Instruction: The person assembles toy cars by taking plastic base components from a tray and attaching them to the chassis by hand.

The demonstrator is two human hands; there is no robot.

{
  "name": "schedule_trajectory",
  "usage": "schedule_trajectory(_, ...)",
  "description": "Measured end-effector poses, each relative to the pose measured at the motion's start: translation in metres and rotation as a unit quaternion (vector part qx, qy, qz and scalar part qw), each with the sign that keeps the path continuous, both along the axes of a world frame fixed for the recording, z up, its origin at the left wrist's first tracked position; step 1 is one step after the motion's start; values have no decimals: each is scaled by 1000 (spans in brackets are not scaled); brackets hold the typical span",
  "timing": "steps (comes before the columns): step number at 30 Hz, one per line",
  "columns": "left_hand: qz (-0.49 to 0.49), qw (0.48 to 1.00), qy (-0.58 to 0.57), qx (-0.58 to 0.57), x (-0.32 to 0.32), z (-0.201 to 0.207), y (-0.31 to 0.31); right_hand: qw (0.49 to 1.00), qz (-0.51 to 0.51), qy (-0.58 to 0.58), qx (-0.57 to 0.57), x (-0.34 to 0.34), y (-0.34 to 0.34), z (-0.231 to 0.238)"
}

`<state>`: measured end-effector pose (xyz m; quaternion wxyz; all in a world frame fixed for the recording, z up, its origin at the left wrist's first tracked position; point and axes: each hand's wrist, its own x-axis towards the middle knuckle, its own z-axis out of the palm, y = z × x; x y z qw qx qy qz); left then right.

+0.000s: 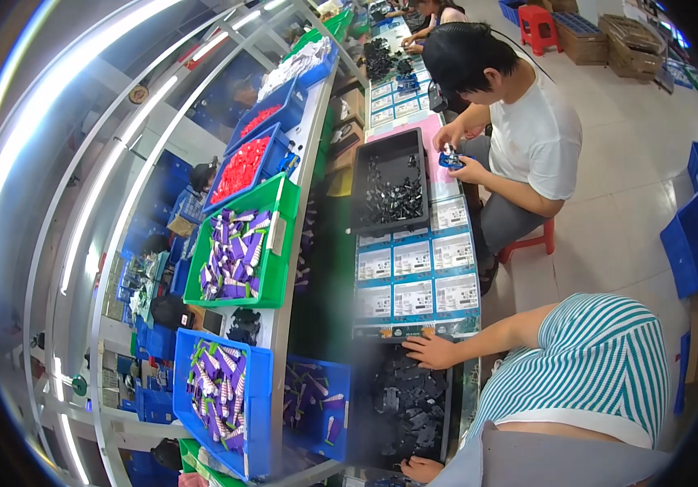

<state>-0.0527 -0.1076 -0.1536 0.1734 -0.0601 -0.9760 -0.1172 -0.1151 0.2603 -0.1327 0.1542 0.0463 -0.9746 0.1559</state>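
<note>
My right hand [434,349] lies palm down with its fingers spread, at the edge of a heap of flat black plastic parts [410,406]. Its fingertips reach over the near end of the blue-edged printed cards [414,280], and nothing shows in its grip. At the lower edge of the picture, my left hand [422,469] is partly hidden by my grey garment. Its visible fingers are stretched out beside the same black parts and hold nothing that I can see.
A black tray [423,162] of small black pieces stands beyond the cards. Purple-and-white pieces fill a green bin [282,243] and a blue bin [263,406] on the left shelf; red pieces [241,169] lie farther off. A co-worker [527,122] handles a small blue object [450,161].
</note>
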Motion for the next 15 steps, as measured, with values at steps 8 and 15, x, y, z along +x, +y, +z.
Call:
schedule_trajectory(8,29,998,-8,56,3,-28,29,999,10,24,-18,1,3,-1)
schedule_trajectory(15,54,994,-12,96,16,-34,36,999,18,23,-26,1,6,-3)
